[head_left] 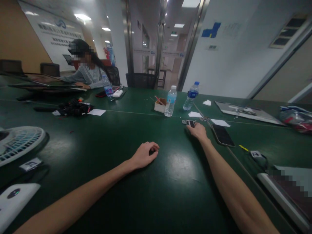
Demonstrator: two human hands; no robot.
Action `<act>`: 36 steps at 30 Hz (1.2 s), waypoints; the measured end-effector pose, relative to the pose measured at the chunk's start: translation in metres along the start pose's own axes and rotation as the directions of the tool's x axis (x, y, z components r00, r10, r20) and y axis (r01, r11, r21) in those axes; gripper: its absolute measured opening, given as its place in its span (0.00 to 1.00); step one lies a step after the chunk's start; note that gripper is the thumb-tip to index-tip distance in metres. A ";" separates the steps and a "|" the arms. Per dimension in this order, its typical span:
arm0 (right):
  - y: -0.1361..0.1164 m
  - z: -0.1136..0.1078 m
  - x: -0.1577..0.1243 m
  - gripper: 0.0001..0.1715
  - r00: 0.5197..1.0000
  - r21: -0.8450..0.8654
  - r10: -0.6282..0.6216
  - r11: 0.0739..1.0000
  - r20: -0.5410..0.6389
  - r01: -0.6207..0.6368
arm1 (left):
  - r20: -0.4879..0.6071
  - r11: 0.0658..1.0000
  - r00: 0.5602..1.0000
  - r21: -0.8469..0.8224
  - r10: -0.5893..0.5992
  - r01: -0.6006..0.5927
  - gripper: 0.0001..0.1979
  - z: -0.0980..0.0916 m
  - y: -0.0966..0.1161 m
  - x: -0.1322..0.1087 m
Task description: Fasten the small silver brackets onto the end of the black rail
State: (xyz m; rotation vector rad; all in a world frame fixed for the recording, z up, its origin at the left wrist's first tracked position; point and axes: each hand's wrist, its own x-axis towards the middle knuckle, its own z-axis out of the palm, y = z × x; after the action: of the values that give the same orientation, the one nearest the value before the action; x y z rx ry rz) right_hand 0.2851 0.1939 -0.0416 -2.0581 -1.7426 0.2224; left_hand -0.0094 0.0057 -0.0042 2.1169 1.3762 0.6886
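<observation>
My left hand [145,154] rests on the green table [151,191], its fingers loosely curled and apart from the thumb, with nothing in it. Farther off to the right, my right hand [198,131] is closed on a small rectangular piece [191,123] with a dark face and pale edges. I cannot make out its kind. Small metallic bits [204,119] lie just beyond that hand, near a white slip of paper [195,114]. A dark-screened phone [222,135] lies to the right of my right wrist.
Two water bottles, one blue-labelled [171,102] and one blue-capped [191,97], stand beyond my hands beside a small box [159,106]. A white fan [21,143] and tangled black items [73,108] lie left. A flat silver panel [246,112] lies right. Another person [91,73] sits far left.
</observation>
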 end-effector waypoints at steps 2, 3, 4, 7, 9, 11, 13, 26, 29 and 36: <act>-0.009 0.003 -0.005 0.29 1.000 -0.033 0.020 0.999 -0.009 -0.020 | -0.004 1.000 1.000 0.003 0.001 -0.001 0.09 -0.001 0.002 0.000; -0.012 0.003 -0.007 0.28 1.000 -0.043 0.026 0.999 -0.012 -0.026 | -0.005 1.000 1.000 0.005 0.001 -0.001 0.09 -0.001 0.002 -0.001; -0.015 0.003 -0.009 0.27 1.000 -0.049 0.023 0.999 -0.009 -0.023 | -0.005 1.000 1.000 0.007 0.002 -0.002 0.09 -0.002 0.003 -0.001; -0.017 0.000 -0.012 0.24 1.000 -0.065 0.022 0.998 -0.005 -0.022 | -0.013 1.000 1.000 0.009 0.006 -0.006 0.10 -0.001 0.003 -0.001; -0.016 -0.002 -0.013 0.23 0.999 -0.074 0.031 0.997 -0.012 -0.032 | -0.015 1.000 1.000 0.007 0.014 -0.014 0.10 -0.001 0.001 -0.002; -0.015 -0.004 -0.014 0.23 0.999 -0.077 0.031 0.997 -0.017 -0.032 | -0.012 1.000 1.000 0.002 0.021 -0.021 0.09 0.000 0.000 -0.002; -0.015 -0.005 -0.015 0.23 0.999 -0.075 0.027 0.997 -0.023 -0.029 | -0.007 1.000 1.000 -0.003 0.020 -0.020 0.09 0.000 -0.001 -0.001; -0.013 -0.004 -0.016 0.23 0.965 -0.022 -0.117 0.993 -0.233 0.116 | 0.003 1.000 1.000 -0.008 0.008 -0.008 0.09 0.000 -0.001 0.000; -0.010 -0.004 -0.016 0.23 0.949 -0.032 -0.174 0.985 -0.262 0.172 | -0.002 1.000 1.000 -0.007 0.014 -0.014 0.09 0.001 -0.002 0.000; -0.013 -0.010 -0.014 0.23 0.978 0.202 -0.061 0.974 -0.199 0.102 | 0.011 1.000 1.000 -0.015 0.012 -0.012 0.09 -0.001 -0.002 0.000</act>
State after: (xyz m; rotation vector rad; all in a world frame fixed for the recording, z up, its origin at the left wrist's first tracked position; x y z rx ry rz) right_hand 0.2746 0.1798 -0.0290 -1.7901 -1.6090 0.1703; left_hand -0.0110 0.0066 -0.0049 2.1161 1.3492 0.6885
